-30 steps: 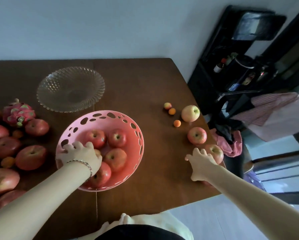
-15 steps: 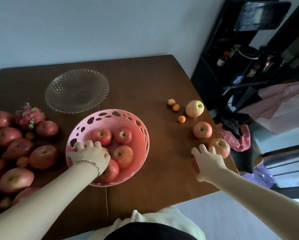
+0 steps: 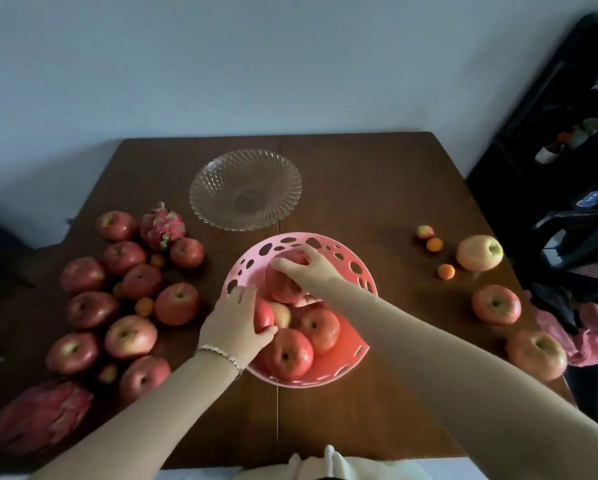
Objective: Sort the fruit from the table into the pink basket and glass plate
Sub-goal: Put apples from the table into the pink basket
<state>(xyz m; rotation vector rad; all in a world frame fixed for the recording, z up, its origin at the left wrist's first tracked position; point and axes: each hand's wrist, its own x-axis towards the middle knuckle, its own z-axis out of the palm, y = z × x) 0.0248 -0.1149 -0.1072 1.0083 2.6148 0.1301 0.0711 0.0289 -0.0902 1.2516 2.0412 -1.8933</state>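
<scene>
Currently, right hand (image 3: 312, 269) clamps fingers (image 3: 285, 263) on a red apple (image 3: 283, 285) over the pink basket (image 3: 348, 344); left hand (image 3: 234, 324) fingers apparently curl round a second apple (image 3: 263, 315) inside it.

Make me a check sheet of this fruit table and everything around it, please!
Surface: brown wooden table, with a seam down the middle.
Job's things: pink basket holds several apples; glass plate has no fruit on it; loose apples and two dragon fruits wait on the left, three right apples on the right, small orange fruits on both sides.
Clutter: pink cloth at the table's right edge.
Hands: left hand grips a side apple in the basket; right hand grips a top apple above the others.
Cables: nothing seen.
Surroundings: pale wall; dark shelf with bottles, on the right.
</scene>
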